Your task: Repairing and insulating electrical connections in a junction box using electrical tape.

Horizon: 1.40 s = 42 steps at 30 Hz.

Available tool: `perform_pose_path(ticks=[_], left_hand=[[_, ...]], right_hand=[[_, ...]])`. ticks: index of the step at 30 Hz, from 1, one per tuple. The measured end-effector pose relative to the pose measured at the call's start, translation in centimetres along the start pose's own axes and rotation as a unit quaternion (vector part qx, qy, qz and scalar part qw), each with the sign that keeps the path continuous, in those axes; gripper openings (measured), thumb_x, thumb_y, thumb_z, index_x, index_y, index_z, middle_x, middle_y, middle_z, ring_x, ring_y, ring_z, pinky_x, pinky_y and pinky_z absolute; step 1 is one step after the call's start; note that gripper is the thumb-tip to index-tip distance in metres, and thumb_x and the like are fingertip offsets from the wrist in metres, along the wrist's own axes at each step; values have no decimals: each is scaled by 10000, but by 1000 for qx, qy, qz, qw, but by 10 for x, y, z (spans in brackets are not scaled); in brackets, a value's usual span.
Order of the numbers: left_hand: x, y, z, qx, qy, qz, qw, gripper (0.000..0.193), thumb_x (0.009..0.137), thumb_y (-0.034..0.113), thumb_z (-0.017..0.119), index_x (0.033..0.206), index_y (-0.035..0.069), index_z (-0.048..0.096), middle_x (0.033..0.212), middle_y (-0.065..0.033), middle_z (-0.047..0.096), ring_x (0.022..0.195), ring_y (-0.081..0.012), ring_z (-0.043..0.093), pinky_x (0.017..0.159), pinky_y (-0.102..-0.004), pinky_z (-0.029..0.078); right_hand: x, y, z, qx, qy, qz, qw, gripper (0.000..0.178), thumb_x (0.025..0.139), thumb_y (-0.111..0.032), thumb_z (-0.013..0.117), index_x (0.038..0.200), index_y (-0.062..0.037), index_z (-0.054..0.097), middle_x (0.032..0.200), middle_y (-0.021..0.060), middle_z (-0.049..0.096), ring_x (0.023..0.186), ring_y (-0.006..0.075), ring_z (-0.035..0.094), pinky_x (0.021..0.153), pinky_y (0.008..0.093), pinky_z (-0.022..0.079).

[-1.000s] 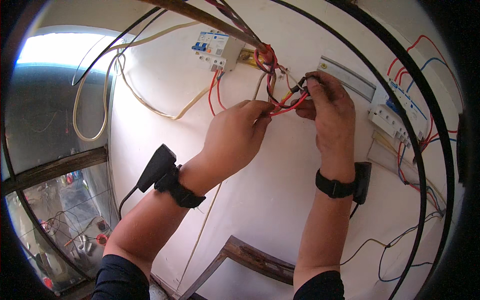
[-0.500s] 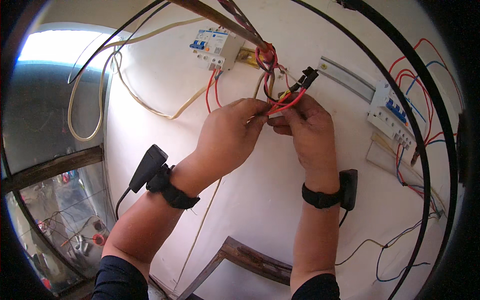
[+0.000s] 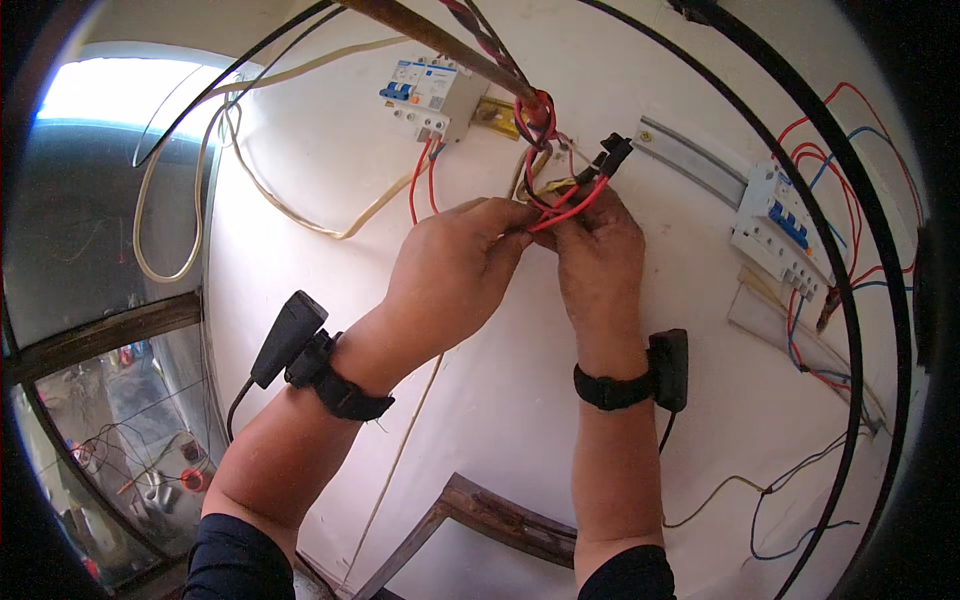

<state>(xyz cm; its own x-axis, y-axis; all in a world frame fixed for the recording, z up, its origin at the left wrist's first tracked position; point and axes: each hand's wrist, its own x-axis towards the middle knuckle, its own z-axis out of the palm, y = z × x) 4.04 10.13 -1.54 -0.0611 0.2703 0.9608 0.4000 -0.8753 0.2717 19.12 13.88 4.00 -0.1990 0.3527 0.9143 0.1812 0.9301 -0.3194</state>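
Note:
My left hand (image 3: 455,270) and my right hand (image 3: 598,255) meet against a white wall, both pinching a bundle of red wires (image 3: 565,205) that hangs from a red-taped knot (image 3: 535,110) on a brown rod. A small black tool or clip (image 3: 610,155) sticks up from my right hand's fingers among the wires. A white circuit breaker (image 3: 432,95) with two red wires below it sits on a metal rail just up and left of my hands. Each wrist carries a black band with a black device.
A second white breaker block (image 3: 780,225) with red and blue wires sits on a rail at the right. Cream cable loops (image 3: 180,200) hang at the left by a window. A wooden frame corner (image 3: 480,515) lies below. Black cables arc across the top and right.
Both hands have drawn closer together and shifted slightly left and down along the wire bundle; my right hand moved from near the right rail toward the middle.

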Motion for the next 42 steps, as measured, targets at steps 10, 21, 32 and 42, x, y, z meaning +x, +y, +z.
perform_pose_path(ticks=[10, 21, 32, 42], left_hand=[[1, -6, 7, 14, 20, 45, 999, 180, 982, 74, 659, 1146, 17, 703, 871, -115, 686, 644, -185, 657, 599, -318, 527], [-13, -4, 11, 64, 69, 49, 994, 275, 916, 37, 706, 1187, 40, 663, 1095, -151, 684, 744, -240, 688, 658, -335, 548], [-52, -27, 0, 75, 177, 43, 980, 277, 892, -60, 700, 1150, 2, 618, 1153, -144, 629, 726, -172, 665, 628, -288, 543], [-61, -39, -13, 56, 170, -49, 983, 173, 954, -15, 653, 1123, -22, 618, 1112, -120, 624, 783, -148, 671, 668, -275, 550]], right_hand=[[-2, 0, -15, 197, -58, 69, 976, 231, 1013, -112, 599, 1202, 12, 648, 1111, 135, 721, 997, 230, 717, 939, 388, 596], [-7, -8, -8, 240, -57, 55, 967, 230, 1026, -156, 583, 1183, -1, 648, 1109, 138, 732, 1006, 245, 725, 963, 415, 571], [-11, -18, -20, 235, -38, 128, 963, 216, 1011, -151, 591, 1152, 0, 654, 1046, 160, 744, 954, 275, 750, 918, 402, 602], [-6, -21, -12, 223, -26, 130, 966, 215, 966, -98, 529, 1110, 21, 637, 1027, 175, 737, 942, 291, 749, 919, 415, 599]])
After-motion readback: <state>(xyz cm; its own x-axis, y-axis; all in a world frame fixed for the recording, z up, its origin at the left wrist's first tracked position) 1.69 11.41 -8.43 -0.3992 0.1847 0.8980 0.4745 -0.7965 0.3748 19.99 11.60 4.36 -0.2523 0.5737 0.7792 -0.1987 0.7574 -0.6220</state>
